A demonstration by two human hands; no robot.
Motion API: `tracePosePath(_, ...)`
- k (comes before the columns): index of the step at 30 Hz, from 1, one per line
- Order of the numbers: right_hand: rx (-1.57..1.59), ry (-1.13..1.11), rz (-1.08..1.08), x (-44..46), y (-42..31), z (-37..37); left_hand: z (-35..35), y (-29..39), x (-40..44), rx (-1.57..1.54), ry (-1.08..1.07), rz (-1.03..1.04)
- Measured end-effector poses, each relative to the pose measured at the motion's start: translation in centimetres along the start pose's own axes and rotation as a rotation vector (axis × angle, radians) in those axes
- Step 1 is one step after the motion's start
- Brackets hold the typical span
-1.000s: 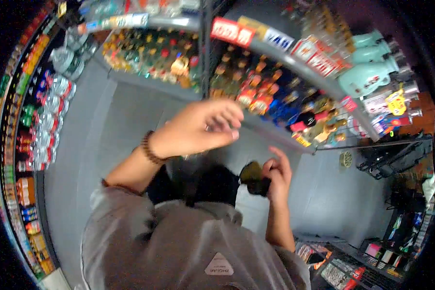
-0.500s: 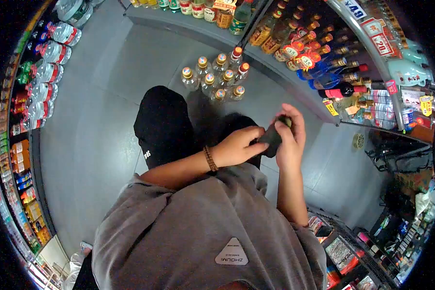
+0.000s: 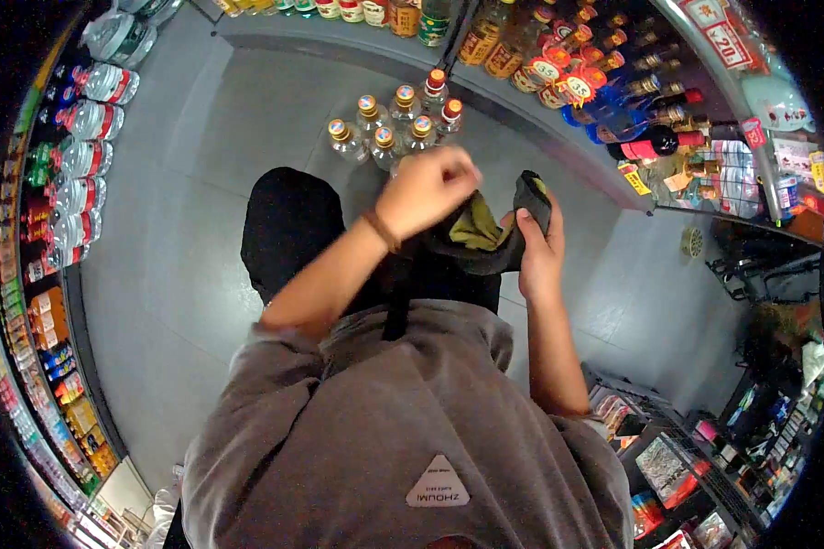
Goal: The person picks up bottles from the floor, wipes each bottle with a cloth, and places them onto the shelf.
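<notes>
A dark grey cloth with a yellow-green side (image 3: pixel 482 240) hangs loosely spread over my lap. My right hand (image 3: pixel 542 245) pinches its right end between thumb and fingers. Beside the cloth's left part, my left hand (image 3: pixel 428 194) is raised with fingers curled; it is blurred, and whether it grips anything is hidden. A beaded bracelet circles the left wrist. Just beyond the left hand, several clear bottles (image 3: pixel 347 142) with gold or red caps stand together on the grey floor (image 3: pixel 211 197).
Shelves of liquor bottles (image 3: pixel 522 59) line the front and right. Large water bottles (image 3: pixel 87 157) stand along the left shelving. A wire rack with packets (image 3: pixel 659 471) is at lower right. A round drain (image 3: pixel 692 242) lies in the floor at right.
The cloth, bunched between both hands half a second ago, is now opened out with its yellow-green side showing. My left hand has moved up and left, away from my right hand.
</notes>
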State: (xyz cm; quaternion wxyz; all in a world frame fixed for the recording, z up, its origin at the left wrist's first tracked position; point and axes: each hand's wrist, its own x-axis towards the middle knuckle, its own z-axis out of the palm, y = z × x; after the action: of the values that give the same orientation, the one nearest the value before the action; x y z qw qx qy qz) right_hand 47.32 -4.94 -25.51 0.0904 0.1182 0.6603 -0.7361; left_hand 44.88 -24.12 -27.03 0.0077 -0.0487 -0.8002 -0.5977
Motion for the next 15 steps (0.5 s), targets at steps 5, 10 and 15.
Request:
tracePosePath(5,-0.114,0.021,-0.13,1.6,0.5,-1.9,-2.2,-4.4,9.3,0.713,-0.092,-0.157)
tracePosePath(10,0.002,0.051,0.037,2.2,1.7,-3.8,-0.2,-7.6,14.4,1.07,-0.344,-0.206)
tracePosePath(15,0.001,0.061,0.102,3.3,2.8,-5.8,1.4,-11.0,16.0,1.144,-0.511,-0.145)
